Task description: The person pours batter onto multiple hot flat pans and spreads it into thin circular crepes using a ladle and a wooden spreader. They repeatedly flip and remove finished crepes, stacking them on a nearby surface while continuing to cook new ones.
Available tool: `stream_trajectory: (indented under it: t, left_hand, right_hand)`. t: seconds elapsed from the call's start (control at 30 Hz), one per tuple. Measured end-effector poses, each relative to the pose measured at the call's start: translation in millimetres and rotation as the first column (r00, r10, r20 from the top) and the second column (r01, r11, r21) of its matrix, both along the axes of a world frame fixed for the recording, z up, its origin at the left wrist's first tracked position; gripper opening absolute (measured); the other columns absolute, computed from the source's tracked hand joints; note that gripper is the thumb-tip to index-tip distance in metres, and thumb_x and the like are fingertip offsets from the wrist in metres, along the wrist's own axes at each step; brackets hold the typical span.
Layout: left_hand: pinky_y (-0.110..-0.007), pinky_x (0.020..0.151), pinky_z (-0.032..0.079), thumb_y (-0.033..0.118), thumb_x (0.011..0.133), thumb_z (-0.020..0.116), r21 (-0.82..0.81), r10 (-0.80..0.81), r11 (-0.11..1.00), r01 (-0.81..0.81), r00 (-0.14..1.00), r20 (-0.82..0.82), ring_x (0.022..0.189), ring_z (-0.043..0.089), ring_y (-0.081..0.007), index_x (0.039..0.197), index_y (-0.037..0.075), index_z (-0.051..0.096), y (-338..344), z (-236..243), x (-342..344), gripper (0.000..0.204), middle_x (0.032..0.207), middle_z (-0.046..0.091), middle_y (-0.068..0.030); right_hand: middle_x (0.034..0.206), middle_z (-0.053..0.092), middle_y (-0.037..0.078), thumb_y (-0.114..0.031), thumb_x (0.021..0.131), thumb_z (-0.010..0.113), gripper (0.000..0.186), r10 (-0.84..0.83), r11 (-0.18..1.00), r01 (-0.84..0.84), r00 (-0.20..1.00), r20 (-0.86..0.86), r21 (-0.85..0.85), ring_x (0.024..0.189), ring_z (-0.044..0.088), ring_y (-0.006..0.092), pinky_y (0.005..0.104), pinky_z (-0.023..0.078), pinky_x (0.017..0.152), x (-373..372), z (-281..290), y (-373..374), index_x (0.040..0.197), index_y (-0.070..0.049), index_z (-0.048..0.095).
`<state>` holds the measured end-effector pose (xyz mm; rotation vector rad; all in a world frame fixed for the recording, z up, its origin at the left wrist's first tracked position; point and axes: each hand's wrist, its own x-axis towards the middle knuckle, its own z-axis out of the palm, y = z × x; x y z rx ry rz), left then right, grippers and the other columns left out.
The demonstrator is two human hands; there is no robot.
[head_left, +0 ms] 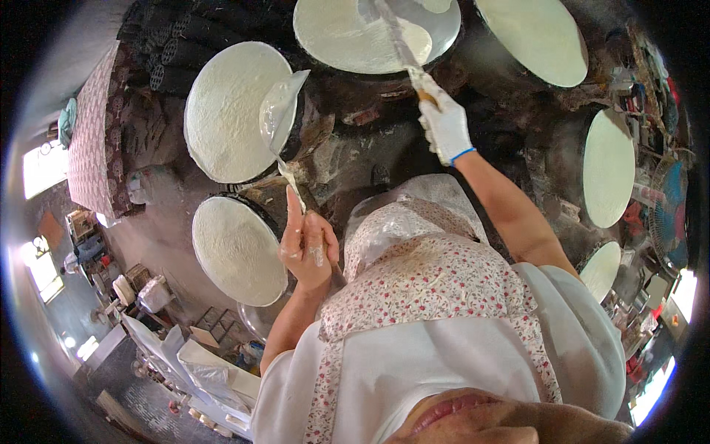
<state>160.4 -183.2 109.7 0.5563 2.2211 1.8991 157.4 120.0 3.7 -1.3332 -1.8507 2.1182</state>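
Note:
My left hand is bare, smeared with pale batter and closed round the thin handle of a shiny metal ladle. The ladle's wet bowl hangs over the right side of a round griddle whose pale batter sheet spans it. In a white glove with a blue cuff, my right hand grips a long, batter-coated spatula. It reaches over the far middle griddle, where creamy batter covers part of the surface and grey metal shows at the right. The spatula's far end is hard to make out.
More round griddles with pale sheets stand around me: near left, far right, right and lower right. Dark cylindrical briquettes are stacked far left. A fan stands at the right edge.

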Motion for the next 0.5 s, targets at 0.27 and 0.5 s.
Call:
stream_trajectory:
  t: [0.27,0.5]
  left_hand:
    - [-0.021,0.042,0.037,0.002,0.110,0.046,-0.043,0.028,0.999,-0.029,0.999,-0.026,0.045,0.045,-0.0048,0.164,0.004,0.036,55,8,28,0.055,0.062,0.055,-0.0011]
    - [-0.023,0.039,0.038,0.012,0.113,0.048,-0.041,0.111,0.993,-0.111,0.994,-0.004,0.045,0.044,-0.0063,0.165,0.005,0.034,98,16,48,0.054,0.064,0.053,-0.0021]
  right_hand:
    - [0.069,0.053,-0.003,-0.016,0.106,0.058,0.049,0.161,0.984,-0.163,0.986,0.030,0.071,0.045,0.043,0.0081,0.0261,0.038,0.039,25,-12,69,0.152,-0.031,0.058]
    - [0.094,0.064,0.005,-0.013,0.104,0.057,0.046,0.329,0.924,-0.312,0.943,-0.044,0.219,0.074,0.058,0.0162,0.0321,0.049,0.064,7,-33,117,0.149,-0.023,0.061]
